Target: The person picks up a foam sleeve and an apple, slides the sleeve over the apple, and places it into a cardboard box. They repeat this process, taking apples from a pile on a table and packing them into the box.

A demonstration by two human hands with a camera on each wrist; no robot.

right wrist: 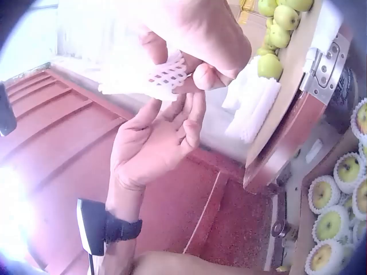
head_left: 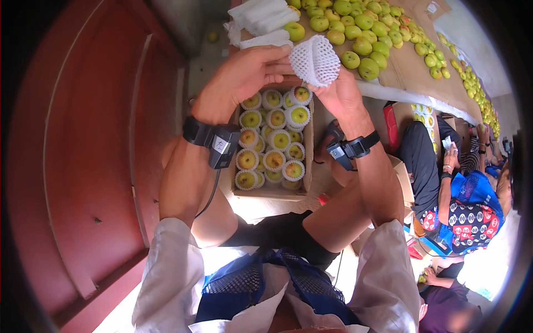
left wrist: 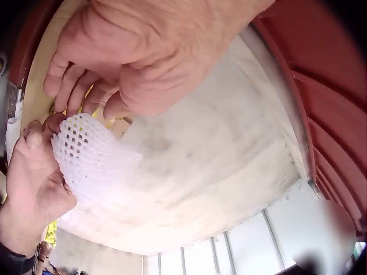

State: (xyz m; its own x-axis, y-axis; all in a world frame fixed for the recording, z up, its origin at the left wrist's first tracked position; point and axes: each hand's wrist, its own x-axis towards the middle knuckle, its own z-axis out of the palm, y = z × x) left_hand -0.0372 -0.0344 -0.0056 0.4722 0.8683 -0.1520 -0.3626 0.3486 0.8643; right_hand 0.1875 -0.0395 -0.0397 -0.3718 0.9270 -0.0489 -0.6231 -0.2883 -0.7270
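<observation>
A white foam fruit net (head_left: 315, 61) is held up over the near edge of the table. My right hand (head_left: 341, 94) pinches it near its lower edge, as the right wrist view also shows with the net (right wrist: 169, 71) between thumb and fingers. Beside it, my left hand (head_left: 239, 72) has its fingers loosely extended, tips close to the net's side. In the left wrist view the left hand (left wrist: 137, 51) reaches over the net (left wrist: 86, 154), whose mesh stands puffed open. Below both hands a cardboard box (head_left: 308, 166) holds rows of apples (head_left: 275, 161) in white foam nets.
Loose green-yellow apples (head_left: 363, 33) cover the cardboard-topped table (head_left: 411, 72). A stack of flat foam nets (head_left: 258, 19) lies at its left corner. A red door (head_left: 83, 155) stands at my left. Several people (head_left: 472, 216) sit to the right near another box of wrapped apples.
</observation>
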